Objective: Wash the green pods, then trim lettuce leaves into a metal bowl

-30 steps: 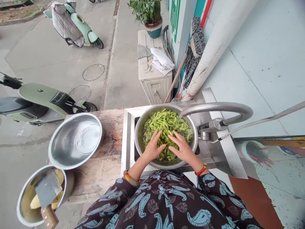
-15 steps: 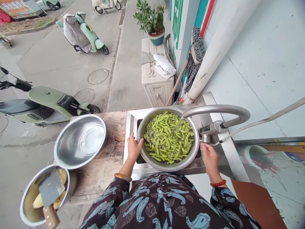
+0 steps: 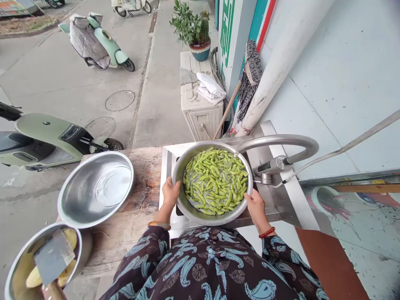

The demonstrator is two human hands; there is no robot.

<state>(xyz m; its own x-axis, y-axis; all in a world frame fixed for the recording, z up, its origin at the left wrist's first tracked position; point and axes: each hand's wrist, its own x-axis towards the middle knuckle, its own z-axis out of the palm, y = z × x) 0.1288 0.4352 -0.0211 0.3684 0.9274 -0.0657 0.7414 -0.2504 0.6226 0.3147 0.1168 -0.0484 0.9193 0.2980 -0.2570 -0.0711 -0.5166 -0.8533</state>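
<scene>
Shifted from beside the curved steel tap (image 3: pixel 278 165), the right hand (image 3: pixel 256 206), like the left hand (image 3: pixel 170 192) opposite, grips the round steel basin (image 3: pixel 212 218) over the metal sink (image 3: pixel 166 166); slender green pods (image 3: pixel 215 179) crowd its water.

Hands (image 3: pixel 170 193) (image 3: pixel 256 205), earlier over pods (image 3: pixel 215 180), now grip basin rim (image 3: pixel 201 219).

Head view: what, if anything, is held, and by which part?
Metal basin of edamame: left grip and right grip on opposite sides of its rim.
</scene>
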